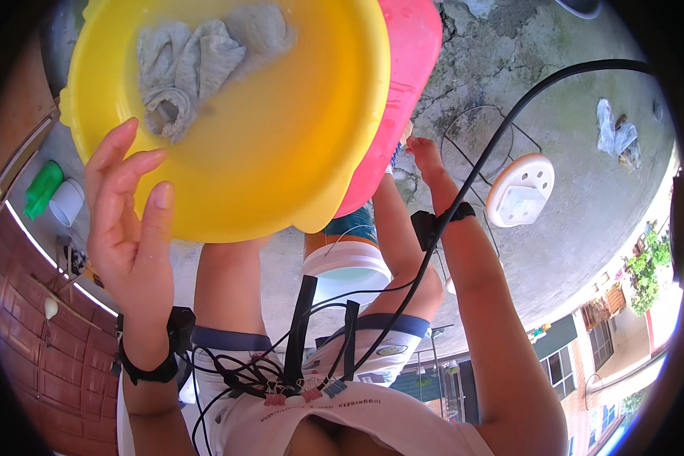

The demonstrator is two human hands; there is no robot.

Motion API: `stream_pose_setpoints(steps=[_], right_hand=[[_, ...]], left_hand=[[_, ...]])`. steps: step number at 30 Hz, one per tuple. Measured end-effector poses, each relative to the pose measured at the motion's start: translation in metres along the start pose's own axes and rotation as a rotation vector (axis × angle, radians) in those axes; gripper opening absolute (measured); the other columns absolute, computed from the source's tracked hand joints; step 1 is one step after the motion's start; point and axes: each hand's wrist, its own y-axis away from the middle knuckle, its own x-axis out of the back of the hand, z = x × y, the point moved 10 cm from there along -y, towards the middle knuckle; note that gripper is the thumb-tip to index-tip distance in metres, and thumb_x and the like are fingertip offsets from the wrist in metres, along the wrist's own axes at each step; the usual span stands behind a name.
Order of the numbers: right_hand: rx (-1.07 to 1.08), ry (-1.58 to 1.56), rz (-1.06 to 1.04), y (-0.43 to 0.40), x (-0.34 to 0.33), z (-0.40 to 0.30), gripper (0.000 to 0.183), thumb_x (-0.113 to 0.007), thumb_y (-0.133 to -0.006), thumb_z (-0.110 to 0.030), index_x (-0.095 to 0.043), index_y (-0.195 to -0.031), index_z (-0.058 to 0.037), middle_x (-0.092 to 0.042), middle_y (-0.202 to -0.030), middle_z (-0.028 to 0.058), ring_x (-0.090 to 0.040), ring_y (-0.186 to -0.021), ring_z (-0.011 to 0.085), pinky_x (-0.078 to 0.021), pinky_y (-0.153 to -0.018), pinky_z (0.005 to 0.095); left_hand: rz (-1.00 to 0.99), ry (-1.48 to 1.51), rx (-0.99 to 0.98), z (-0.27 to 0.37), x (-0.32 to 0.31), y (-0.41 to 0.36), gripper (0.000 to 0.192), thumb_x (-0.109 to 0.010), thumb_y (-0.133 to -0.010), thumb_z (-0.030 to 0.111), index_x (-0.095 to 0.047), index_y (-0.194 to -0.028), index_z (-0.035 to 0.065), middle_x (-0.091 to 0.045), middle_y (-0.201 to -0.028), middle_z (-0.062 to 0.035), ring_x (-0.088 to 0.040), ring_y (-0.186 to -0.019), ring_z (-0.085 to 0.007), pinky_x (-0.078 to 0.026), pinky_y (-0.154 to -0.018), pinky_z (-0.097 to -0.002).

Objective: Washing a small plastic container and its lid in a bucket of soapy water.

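My left hand [130, 211] is raised at the near left rim of a yellow plastic basin [296, 171], palm turned up, fingers spread and holding nothing. Whether it touches the rim is unclear. Cloudy water fills the basin, and a wet grey cloth [205, 57] lies partly submerged on its left side. My right hand [426, 155] hangs low beside my right foot, right of a pink plastic basin [410, 57] that lies under the yellow one. Its fingers are partly hidden, so I cannot tell what it touches.
A white bucket [342, 263] of liquid stands between my legs. A black cable [493, 142] arcs across the right side. Right of it are a wire-framed stool with a round perforated seat [520, 189] and plastic bags [617, 134] on cracked concrete. A green container [43, 188] and white cup [66, 202] stand left.
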Motion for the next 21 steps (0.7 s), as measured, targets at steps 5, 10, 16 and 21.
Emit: stream_pose_setpoints(steps=[5,10,16,21], right_hand=[[0.08,-0.616,0.026,0.14,0.032,-0.135,0.02,-0.049,-0.082,-0.032,-0.053,-0.079,-0.0124,-0.053,-0.077,-0.0027,-0.049,-0.076,0.0072,-0.0325,-0.065,0.0235],[0.342,-0.782,-0.333,0.283,0.007,-0.26,0.019,-0.046,-0.085,-0.027,-0.053,-0.078,-0.0116,-0.053,-0.077,-0.0027,-0.048,-0.074,0.0068,-0.0325,-0.066,0.0216],[0.515,-0.825,-0.303,0.359,-0.025,-0.334,0.02,-0.048,-0.084,-0.023,-0.057,-0.08,-0.0054,-0.055,-0.074,-0.001,-0.045,-0.069,0.0049,-0.0349,-0.064,0.0197],[0.568,-0.876,-0.363,0.384,-0.045,-0.36,0.018,-0.048,-0.085,-0.02,-0.053,-0.084,-0.003,-0.053,-0.078,0.0005,-0.045,-0.073,0.0062,-0.0362,-0.067,0.0205]], left_hand=[[-0.184,0.235,0.151,0.018,-0.017,0.009,0.014,-0.051,-0.077,0.003,-0.053,-0.09,-0.0002,-0.054,-0.092,-0.0077,-0.052,-0.086,-0.0142,-0.04,-0.075,-0.0247],[-0.313,0.551,0.248,0.044,-0.047,0.02,0.019,-0.052,-0.08,0.004,-0.051,-0.097,-0.0034,-0.054,-0.084,-0.0046,-0.051,-0.079,-0.0088,-0.041,-0.07,-0.0195],[-0.243,0.757,0.176,0.088,-0.02,0.015,0.025,-0.052,-0.08,0.005,-0.051,-0.104,-0.003,-0.057,-0.087,-0.006,-0.054,-0.077,-0.0089,-0.043,-0.067,-0.0199],[-0.138,0.805,0.217,0.087,0.017,0.016,0.023,-0.048,-0.082,0.007,-0.053,-0.102,-0.0038,-0.059,-0.084,-0.0066,-0.058,-0.07,-0.0099,-0.046,-0.062,-0.0194]])
